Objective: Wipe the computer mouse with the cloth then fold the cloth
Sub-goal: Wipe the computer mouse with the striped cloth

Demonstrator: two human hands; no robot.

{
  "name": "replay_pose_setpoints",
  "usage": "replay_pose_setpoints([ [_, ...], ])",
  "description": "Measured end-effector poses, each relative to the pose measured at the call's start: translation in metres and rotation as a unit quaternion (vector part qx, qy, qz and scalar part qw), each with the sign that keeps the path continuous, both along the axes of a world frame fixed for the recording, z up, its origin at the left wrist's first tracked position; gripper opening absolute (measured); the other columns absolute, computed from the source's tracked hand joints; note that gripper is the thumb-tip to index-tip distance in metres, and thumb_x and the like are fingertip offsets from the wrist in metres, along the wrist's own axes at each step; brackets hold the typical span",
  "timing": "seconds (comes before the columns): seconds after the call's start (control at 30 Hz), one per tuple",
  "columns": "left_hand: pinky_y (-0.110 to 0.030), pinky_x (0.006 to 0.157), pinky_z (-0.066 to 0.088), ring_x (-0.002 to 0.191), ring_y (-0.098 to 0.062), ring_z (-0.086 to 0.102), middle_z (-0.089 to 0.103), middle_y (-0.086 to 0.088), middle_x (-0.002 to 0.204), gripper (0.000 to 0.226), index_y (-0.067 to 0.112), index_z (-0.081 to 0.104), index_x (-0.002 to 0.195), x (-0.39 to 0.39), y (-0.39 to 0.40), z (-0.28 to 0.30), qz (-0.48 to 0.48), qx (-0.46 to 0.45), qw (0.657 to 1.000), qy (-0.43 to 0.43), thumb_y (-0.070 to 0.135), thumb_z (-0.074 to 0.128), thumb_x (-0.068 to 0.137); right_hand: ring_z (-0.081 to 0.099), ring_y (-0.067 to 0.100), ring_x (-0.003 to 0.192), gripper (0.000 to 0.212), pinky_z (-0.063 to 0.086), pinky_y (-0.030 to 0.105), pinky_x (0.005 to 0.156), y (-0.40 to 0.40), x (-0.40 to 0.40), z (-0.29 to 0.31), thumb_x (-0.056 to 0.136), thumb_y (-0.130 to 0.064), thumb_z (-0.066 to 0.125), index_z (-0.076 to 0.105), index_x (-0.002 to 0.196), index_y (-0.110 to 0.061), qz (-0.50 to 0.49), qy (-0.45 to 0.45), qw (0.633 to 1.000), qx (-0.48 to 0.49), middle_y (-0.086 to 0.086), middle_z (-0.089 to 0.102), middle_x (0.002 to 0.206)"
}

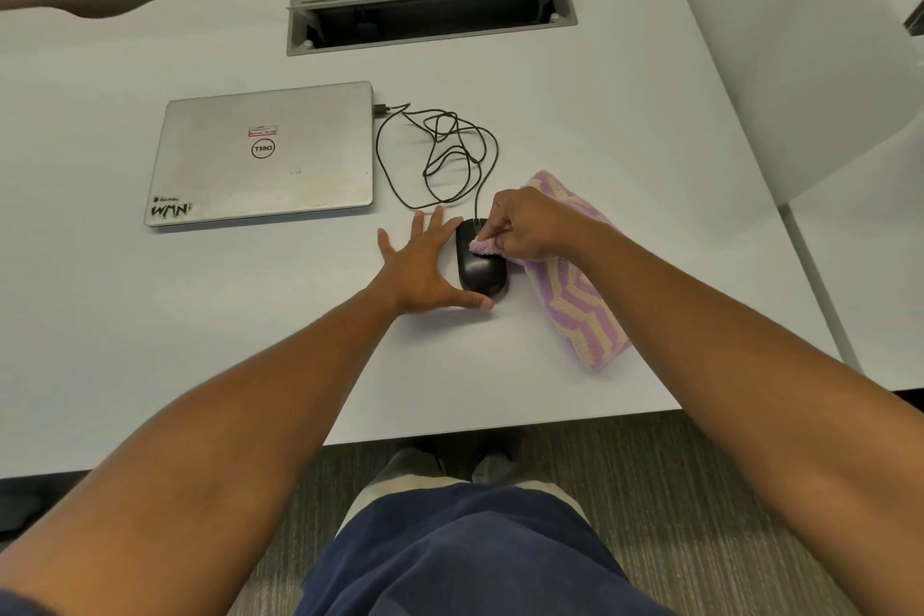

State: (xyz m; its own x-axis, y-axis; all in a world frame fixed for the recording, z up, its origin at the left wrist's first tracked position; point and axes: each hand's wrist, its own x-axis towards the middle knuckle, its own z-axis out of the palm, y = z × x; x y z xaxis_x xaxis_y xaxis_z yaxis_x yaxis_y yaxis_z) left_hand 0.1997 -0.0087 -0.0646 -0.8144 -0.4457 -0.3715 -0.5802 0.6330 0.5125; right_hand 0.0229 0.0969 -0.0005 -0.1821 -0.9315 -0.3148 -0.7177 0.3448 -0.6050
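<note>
**Cloth corner on the mouse**

My right hand [531, 228] is curled, fingers pinched together on a corner of the cloth [575, 285], pressing it onto the top of the mouse [480, 268]. My left hand [425, 265] lies flat on the desk [625, 115], fingers spread apart, thumb touching the mouse's near end. The mouse sits between my hands; the rest of the cloth trails under my right wrist. One mouse, one cloth, one closed laptop [265, 155] beyond my left hand.
</note>
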Motion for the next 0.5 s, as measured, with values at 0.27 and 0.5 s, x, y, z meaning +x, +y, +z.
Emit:
replay_pose_setpoints([
  [0.27,-0.064,0.114,-0.019,0.154,-0.016,-0.014,0.000,0.004,0.169,0.137,0.035,0.014,0.159,0.0013,0.0032,-0.0008,0.003,-0.020,1.000,0.016,0.089,0.071,0.047,0.049,-0.004,0.072,0.021,0.036,0.015,0.063,0.0033,-0.0013,-0.0037,0.082,-0.028,0.073,0.077,0.102,-0.021,0.010,0.000,1.000,-0.014,-0.017,0.051,0.077],
  [0.5,-0.065,0.115,-0.018,0.154,-0.016,-0.013,0.002,0.003,0.169,0.135,0.034,0.015,0.159,0.0017,0.0055,-0.0002,0.005,-0.027,0.999,0.017,0.087,0.073,0.049,0.050,0.006,0.086,0.025,0.043,0.025,0.073,-0.0052,0.0061,-0.0039,0.085,-0.040,0.069,0.075,0.105,-0.027,0.109,0.054,0.993,0.008,-0.013,0.047,0.088],
])
